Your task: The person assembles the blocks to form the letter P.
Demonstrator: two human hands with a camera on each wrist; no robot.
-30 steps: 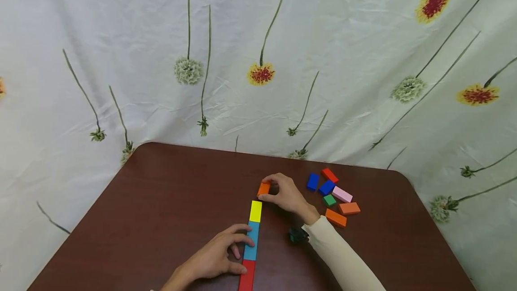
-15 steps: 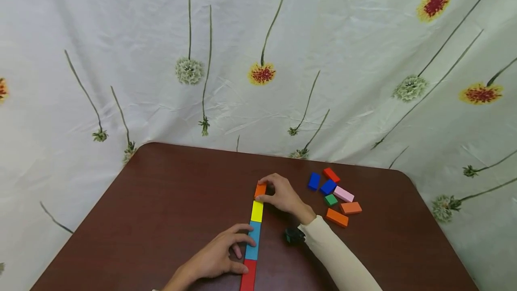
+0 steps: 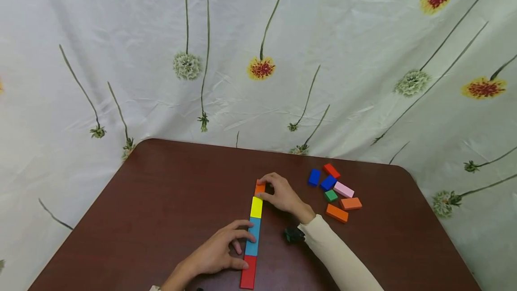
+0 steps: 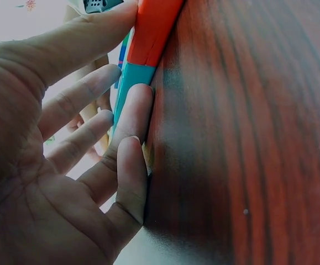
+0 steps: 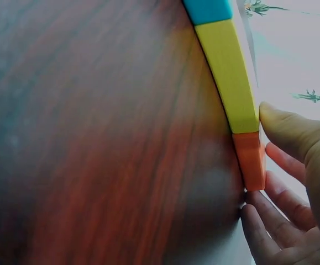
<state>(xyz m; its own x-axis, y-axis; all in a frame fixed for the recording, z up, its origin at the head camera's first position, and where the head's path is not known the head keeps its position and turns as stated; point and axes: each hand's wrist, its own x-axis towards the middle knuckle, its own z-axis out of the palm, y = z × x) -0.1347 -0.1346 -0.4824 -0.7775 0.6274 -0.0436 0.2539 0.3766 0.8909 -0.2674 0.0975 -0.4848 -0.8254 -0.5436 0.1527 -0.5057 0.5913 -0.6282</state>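
A straight row of blocks lies on the brown table. It runs from a red block (image 3: pixel 248 277) at the near end through light blue (image 3: pixel 252 249) and a yellow block (image 3: pixel 256 208) to an orange block (image 3: pixel 260 188) at the far end. My right hand (image 3: pixel 283 195) pinches the orange block endwise between thumb and fingers. In the right wrist view, the orange block (image 5: pixel 250 157) meets the yellow block (image 5: pixel 230 77) end to end. My left hand (image 3: pixel 220 247) rests along the row's left side, thumb on the red block, loosely bent fingertips at the light blue.
On the right lie loose blocks: two blue (image 3: pixel 314 178), a red (image 3: pixel 331 170), a pink (image 3: pixel 343 189), a green (image 3: pixel 330 196) and two orange (image 3: pixel 337 213). A flower-patterned cloth (image 3: pixel 161 57) hangs behind the table's far edge.
My right hand has moved the orange block slightly left, from just apart to up against the yellow block's far end. The left hand has stayed in place on the row.
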